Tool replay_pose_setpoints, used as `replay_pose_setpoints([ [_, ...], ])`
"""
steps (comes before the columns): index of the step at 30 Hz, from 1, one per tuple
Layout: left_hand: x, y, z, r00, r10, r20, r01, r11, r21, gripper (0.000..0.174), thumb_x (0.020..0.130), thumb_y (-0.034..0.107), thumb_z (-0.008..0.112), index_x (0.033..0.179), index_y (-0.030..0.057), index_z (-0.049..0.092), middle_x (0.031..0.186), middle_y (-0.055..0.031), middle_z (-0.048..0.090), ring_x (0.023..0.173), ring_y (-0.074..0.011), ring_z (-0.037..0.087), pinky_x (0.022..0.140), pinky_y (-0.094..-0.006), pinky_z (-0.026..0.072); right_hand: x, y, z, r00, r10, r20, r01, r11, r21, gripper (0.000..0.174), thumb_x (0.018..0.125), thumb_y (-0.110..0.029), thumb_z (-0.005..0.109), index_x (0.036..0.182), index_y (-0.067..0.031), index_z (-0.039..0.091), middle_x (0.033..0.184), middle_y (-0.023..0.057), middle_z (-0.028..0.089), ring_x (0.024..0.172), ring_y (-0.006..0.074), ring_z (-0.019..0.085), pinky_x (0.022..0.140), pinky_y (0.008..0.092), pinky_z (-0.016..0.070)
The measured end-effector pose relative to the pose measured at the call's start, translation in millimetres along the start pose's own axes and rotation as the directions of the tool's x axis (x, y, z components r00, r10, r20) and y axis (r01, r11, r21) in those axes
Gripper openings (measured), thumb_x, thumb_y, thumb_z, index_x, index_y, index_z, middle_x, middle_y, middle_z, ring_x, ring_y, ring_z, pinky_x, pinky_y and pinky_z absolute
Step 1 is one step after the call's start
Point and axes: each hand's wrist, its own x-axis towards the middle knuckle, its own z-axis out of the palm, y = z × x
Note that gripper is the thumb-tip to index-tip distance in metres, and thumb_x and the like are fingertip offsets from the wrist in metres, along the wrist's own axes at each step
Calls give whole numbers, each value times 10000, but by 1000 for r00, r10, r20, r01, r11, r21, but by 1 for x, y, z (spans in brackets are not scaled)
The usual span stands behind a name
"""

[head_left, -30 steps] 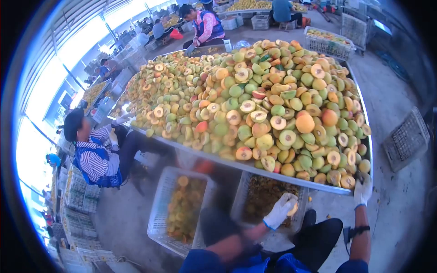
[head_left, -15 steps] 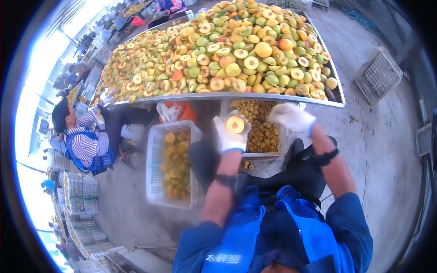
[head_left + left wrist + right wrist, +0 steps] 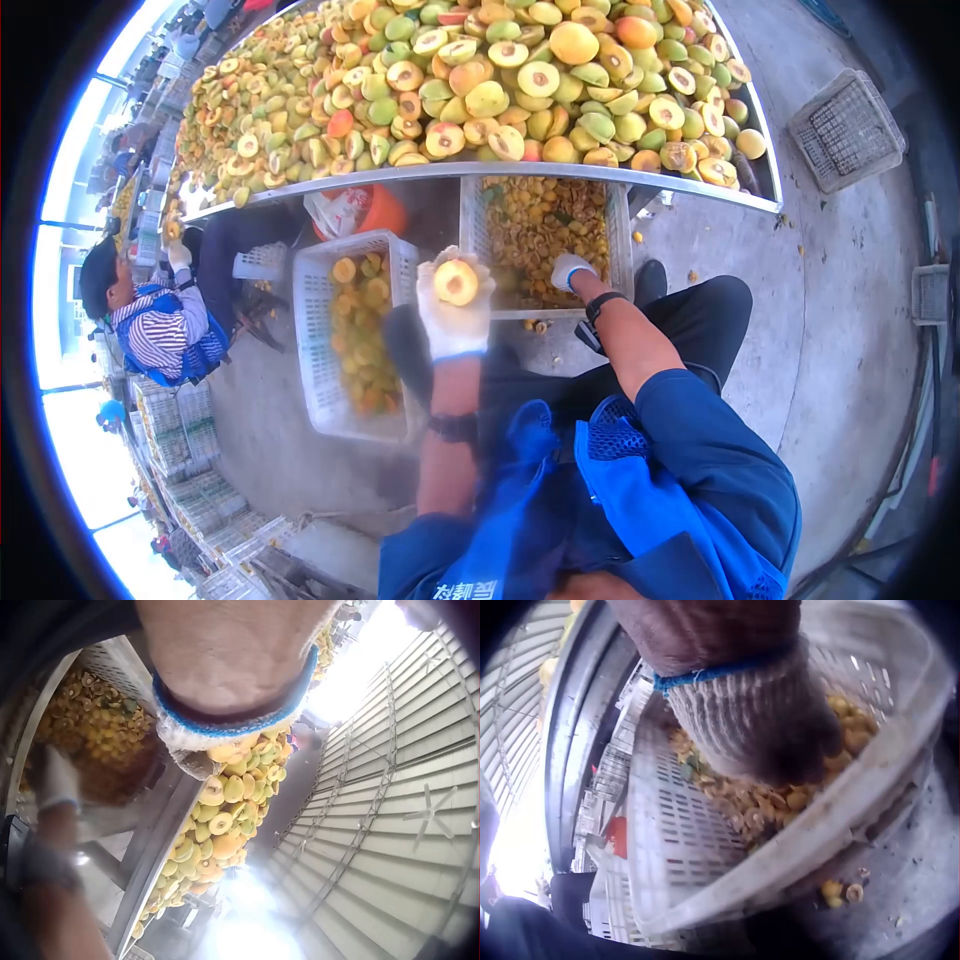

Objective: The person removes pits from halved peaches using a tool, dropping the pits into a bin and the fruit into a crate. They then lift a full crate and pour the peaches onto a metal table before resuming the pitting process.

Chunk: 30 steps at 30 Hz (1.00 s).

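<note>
The gloved left hand point(image 3: 453, 318) is raised between two crates, gripping a halved fruit point(image 3: 457, 282) with its pale cut face and hollow centre turned up. In the left wrist view the wrist and cuff hide most of that hand. Low over the crate of small fruit scraps point(image 3: 545, 225) is the gloved right hand point(image 3: 572, 270). Its back and ribbed cuff show in the right wrist view, inside the white crate's rim point(image 3: 772, 847); its fingertips are in dark shadow, so whether it holds anything cannot be told.
A metal-edged table point(image 3: 480, 171) heaped with halved fruit spans the front. A white crate of fruit point(image 3: 308, 330) stands at left, an orange bucket point(image 3: 385, 212) behind it. An empty crate point(image 3: 848, 130) lies at right. Another person point(image 3: 165, 330) sits at far left.
The right hand has left the table's right corner and come down to the scrap crate. The left hand, still gripping the fruit half, has moved left and turned its cut face up. The view has tilted downward.
</note>
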Motion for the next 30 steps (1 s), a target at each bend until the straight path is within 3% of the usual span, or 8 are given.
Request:
replay_pose_setpoints([
  [9,26,7,25,952,81,-296,-57,994,88,531,969,537,532,1113,44,669,986,-138,693,767,-268,641,607,-340,502,43,20,64,921,97,377,-22,980,-197,389,842,-224,623,1197,-96,718,1305,154,652,1170,371,635,945,466,519],
  [11,36,4,13,964,43,-262,-20,996,91,547,967,554,516,1121,50,662,965,-133,687,755,-265,634,591,-342,493,20,2,47,922,62,383,13,982,-190,357,765,-156,633,1071,-2,734,1159,225,695,1059,408,671,847,477,545],
  [15,45,7,3,952,32,-305,-2,995,98,532,981,544,511,1101,44,649,941,-125,668,779,-246,609,661,-348,488,72,49,116,901,-10,434,140,954,-266,351,749,-130,636,1055,10,735,1131,238,701,1043,401,680,837,474,548],
  [20,52,9,-13,982,31,-184,-14,995,95,551,973,563,518,1118,53,666,1000,-138,694,804,-284,650,682,-371,539,2,-9,-7,919,-46,392,128,974,-185,342,731,-121,629,1022,17,742,1101,256,702,1033,418,676,839,473,546],
  [24,49,3,-6,984,96,-151,-82,992,96,536,983,541,517,1152,45,633,994,-147,679,785,-286,652,655,-377,537,-8,-13,-44,970,-214,118,221,974,-46,477,896,-357,616,1212,-2,662,1201,252,666,1046,469,647,853,444,537],
  [26,46,1,3,984,131,-125,-120,989,87,526,995,525,506,1166,37,607,980,-155,663,760,-281,650,611,-379,526,-35,-29,-74,955,-297,-10,296,953,-59,492,967,-418,571,1233,-7,629,1094,213,705,936,389,693,777,408,539],
  [28,41,-3,12,975,180,-130,-167,980,104,479,1006,476,509,1165,33,596,1005,-162,657,751,-289,650,606,-389,528,-93,-61,-127,966,-255,-37,242,849,469,378,982,-344,583,1180,-26,637,917,128,682,801,216,673,688,348,518],
  [30,35,-6,23,980,164,-110,-155,984,87,446,1017,439,501,1167,27,585,1031,-170,650,764,-295,652,624,-388,533,-143,-81,-149,936,-305,-178,351,749,562,335,987,-307,589,1179,-35,623,858,94,642,761,155,624,657,321,495],
])
